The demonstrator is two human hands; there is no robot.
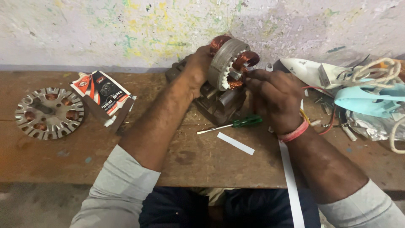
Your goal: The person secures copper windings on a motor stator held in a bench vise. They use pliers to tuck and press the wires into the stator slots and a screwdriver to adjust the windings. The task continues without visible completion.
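Here, the motor stator (230, 63) was held upright above the counter (190, 156) by the left hand (198, 67), fingers closed around its rim, while its copper winding (245, 59) was pinched by the right hand (274, 95) fingers.

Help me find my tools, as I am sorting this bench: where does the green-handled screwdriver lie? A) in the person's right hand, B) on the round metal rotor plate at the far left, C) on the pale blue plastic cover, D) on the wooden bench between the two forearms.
D: the green-handled screwdriver lies flat on the wooden bench, below the copper-wound stator that both hands work on.
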